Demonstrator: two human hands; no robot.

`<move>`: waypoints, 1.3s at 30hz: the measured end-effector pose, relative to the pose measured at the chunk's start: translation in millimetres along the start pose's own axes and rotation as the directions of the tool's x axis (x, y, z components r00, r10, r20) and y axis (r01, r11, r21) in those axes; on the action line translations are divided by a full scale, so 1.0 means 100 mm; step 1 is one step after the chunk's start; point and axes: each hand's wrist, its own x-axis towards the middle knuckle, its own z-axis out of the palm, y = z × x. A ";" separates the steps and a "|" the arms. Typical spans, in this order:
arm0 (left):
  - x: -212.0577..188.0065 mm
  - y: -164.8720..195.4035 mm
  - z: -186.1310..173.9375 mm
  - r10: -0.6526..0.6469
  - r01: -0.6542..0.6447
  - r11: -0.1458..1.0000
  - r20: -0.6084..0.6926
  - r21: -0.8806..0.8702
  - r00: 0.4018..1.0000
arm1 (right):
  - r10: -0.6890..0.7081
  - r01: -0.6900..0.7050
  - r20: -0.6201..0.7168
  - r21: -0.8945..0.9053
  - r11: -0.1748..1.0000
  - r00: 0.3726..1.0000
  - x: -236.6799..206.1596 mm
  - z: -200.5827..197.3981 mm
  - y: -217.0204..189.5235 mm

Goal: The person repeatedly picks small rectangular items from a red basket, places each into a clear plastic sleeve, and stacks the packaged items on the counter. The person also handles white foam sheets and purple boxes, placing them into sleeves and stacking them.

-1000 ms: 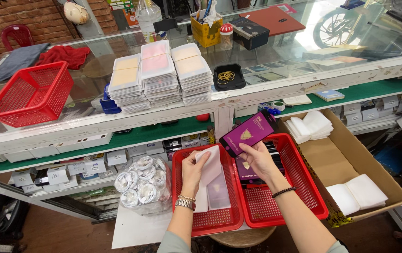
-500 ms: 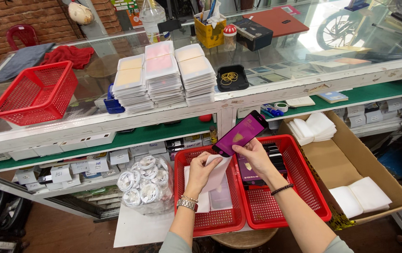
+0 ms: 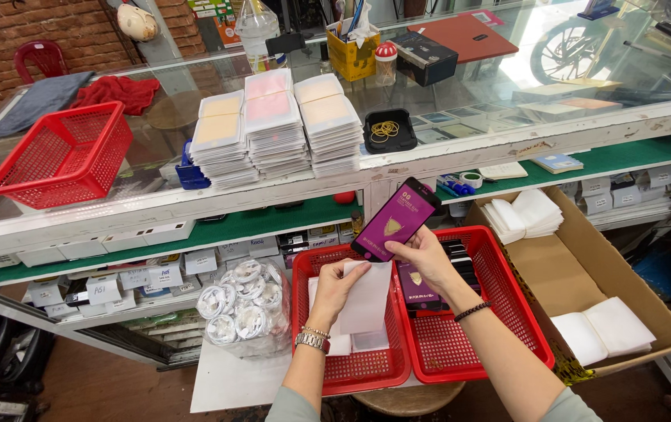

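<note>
My right hand (image 3: pixel 421 254) holds a flat purple and black packet (image 3: pixel 395 219) tilted up above two red baskets. My left hand (image 3: pixel 339 285) pinches a white paper sleeve (image 3: pixel 367 301) just below the packet, over the left red basket (image 3: pixel 328 375). More white sleeves lie in that basket. The right red basket (image 3: pixel 507 320) holds further purple packets (image 3: pixel 417 285) under my right hand. A watch and bracelet sit on my left wrist, a dark band on my right.
Three stacks of flat packs (image 3: pixel 273 125) stand on the glass counter, with a red basket (image 3: pixel 62 156) to the left and a black tray of rubber bands (image 3: pixel 389 130). A cardboard box (image 3: pixel 585 273) with white sleeves stands at the right. A bag of white coils (image 3: pixel 242 309) lies left.
Both hands have lifted slightly and come closer together; the purple packet has tilted more upright and the white sleeve has been raised up to its lower edge.
</note>
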 end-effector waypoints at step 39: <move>-0.04 -0.75 -0.39 0.085 0.195 0.375 -0.243 0.906 0.966 | 0.082 -0.087 -0.048 -0.801 0.593 0.995 -0.17 0.26 0.87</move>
